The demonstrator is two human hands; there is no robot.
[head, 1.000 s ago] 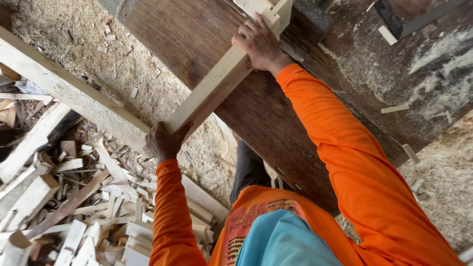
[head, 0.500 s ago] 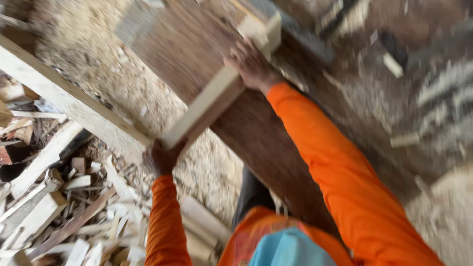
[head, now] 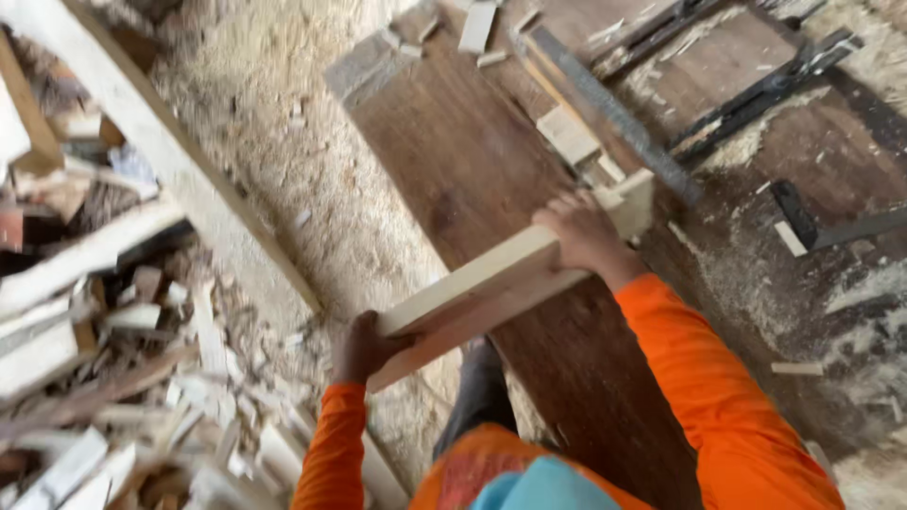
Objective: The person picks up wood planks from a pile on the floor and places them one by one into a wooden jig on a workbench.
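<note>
I hold a pale wooden plank (head: 472, 293) crosswise over a dark brown workbench (head: 453, 161). My left hand (head: 364, 348) grips the plank's near end, out past the bench's left edge. My right hand (head: 584, 236) grips it near the far end, which is notched. Both arms wear orange sleeves. The plank is tilted, its right end higher in the view.
A long metal ruler (head: 619, 113) and small wood blocks (head: 567, 132) lie on the bench beyond the plank. A pile of wood offcuts (head: 104, 359) covers the sawdusty floor at left, next to a long pale beam (head: 161, 142). Dark metal tools (head: 803, 217) rest at right.
The view has tipped up, showing more of the bench top. Both hands keep their grip on the plank, which now sits lower in the picture.
</note>
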